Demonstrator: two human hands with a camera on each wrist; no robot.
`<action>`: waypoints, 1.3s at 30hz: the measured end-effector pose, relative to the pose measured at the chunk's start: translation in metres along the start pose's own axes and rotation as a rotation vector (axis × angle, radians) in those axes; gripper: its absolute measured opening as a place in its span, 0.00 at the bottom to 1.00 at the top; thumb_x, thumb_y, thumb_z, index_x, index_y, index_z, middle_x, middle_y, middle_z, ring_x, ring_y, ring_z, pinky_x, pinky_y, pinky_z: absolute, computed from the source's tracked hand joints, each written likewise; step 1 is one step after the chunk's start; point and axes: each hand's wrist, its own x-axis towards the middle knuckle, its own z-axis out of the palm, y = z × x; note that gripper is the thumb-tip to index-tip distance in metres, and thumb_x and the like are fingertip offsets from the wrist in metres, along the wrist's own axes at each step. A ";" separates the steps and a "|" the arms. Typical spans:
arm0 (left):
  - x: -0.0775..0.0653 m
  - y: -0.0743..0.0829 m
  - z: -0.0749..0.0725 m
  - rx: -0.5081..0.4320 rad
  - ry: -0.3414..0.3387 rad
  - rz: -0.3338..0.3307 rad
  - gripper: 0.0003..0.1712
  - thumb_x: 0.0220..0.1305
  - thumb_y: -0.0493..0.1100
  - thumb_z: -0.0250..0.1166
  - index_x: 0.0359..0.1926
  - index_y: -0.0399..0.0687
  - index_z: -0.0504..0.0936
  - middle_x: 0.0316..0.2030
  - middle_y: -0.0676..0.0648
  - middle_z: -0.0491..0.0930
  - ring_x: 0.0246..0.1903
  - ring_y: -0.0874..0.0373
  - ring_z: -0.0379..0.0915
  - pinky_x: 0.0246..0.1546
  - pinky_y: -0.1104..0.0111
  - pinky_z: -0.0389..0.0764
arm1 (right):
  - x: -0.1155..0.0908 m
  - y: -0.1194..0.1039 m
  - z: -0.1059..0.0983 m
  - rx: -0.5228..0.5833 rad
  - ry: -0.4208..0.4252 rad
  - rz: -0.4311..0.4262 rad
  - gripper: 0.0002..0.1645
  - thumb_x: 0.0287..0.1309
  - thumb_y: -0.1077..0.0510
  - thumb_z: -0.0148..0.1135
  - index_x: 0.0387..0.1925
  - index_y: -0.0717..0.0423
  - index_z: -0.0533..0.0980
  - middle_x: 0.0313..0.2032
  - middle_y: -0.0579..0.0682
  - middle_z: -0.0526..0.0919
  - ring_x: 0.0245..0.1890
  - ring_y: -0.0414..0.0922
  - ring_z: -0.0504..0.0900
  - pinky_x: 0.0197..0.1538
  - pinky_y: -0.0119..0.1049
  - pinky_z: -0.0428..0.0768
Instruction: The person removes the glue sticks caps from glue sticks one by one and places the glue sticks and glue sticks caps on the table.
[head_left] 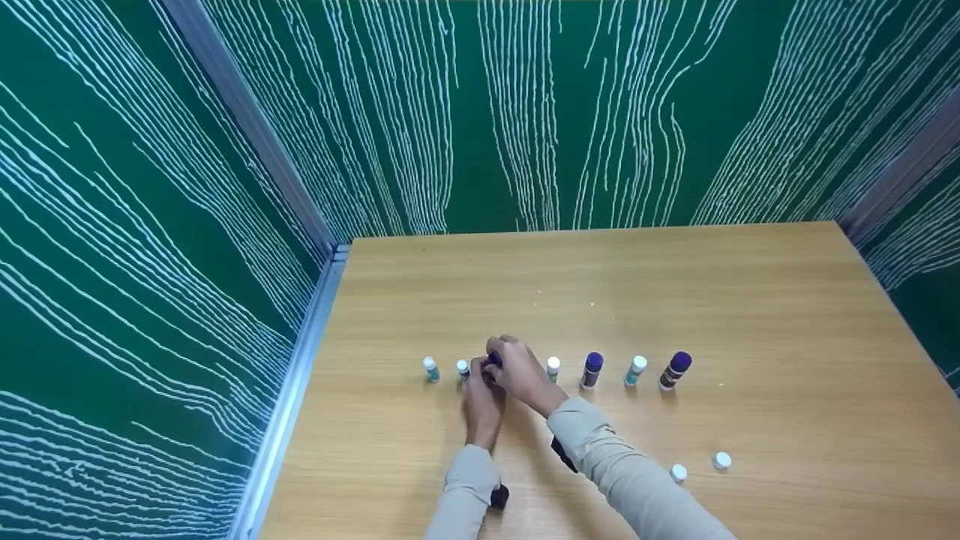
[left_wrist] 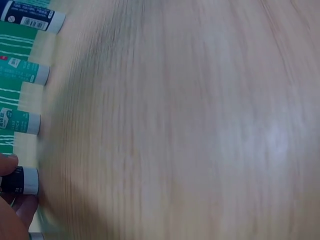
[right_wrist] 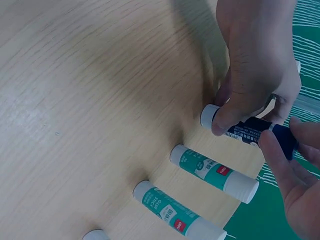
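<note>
A dark navy glue stick (right_wrist: 244, 131) with a white base stands upright, held by both hands. My left hand (head_left: 484, 401) grips its lower body; in the left wrist view that hand's fingers lie round the label just above the base. My right hand (head_left: 523, 373) pinches the dark purple cap (right_wrist: 285, 140) at the top from above. Close by on the left is a white-capped glue stick (head_left: 463, 367), partly hidden by the left hand. On the right, a teal glue stick (head_left: 553, 369) with a white cap stands partly behind the right hand.
The row goes on with a teal glue stick (head_left: 431, 369) at the far left, a purple-capped one (head_left: 592, 370), another teal one (head_left: 635, 370) and a larger purple-capped one (head_left: 675, 370). Two white caps (head_left: 721, 460) lie nearer, by the right sleeve. Green walls border the wooden table (head_left: 787, 337).
</note>
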 end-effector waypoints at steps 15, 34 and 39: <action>-0.003 0.010 -0.010 -0.081 -0.050 0.075 0.16 0.58 0.32 0.56 0.44 0.57 0.75 0.32 0.56 0.77 0.30 0.61 0.73 0.26 0.70 0.76 | -0.007 -0.002 -0.017 0.059 0.036 0.020 0.11 0.47 0.71 0.66 0.36 0.66 0.80 0.33 0.57 0.79 0.33 0.52 0.80 0.37 0.40 0.82; -0.001 0.036 -0.049 -0.164 -0.175 0.278 0.17 0.51 0.32 0.70 0.42 0.50 0.78 0.39 0.51 0.82 0.44 0.58 0.77 0.46 0.67 0.79 | -0.023 -0.011 -0.055 0.203 0.152 -0.084 0.11 0.46 0.70 0.70 0.36 0.67 0.80 0.30 0.55 0.81 0.24 0.44 0.80 0.26 0.28 0.80; -0.002 0.045 -0.059 -0.137 -0.123 0.425 0.18 0.48 0.30 0.72 0.40 0.47 0.79 0.36 0.50 0.82 0.41 0.56 0.78 0.46 0.66 0.79 | -0.032 -0.015 -0.068 0.248 0.175 -0.111 0.12 0.47 0.69 0.70 0.37 0.66 0.80 0.31 0.55 0.81 0.25 0.44 0.82 0.27 0.27 0.81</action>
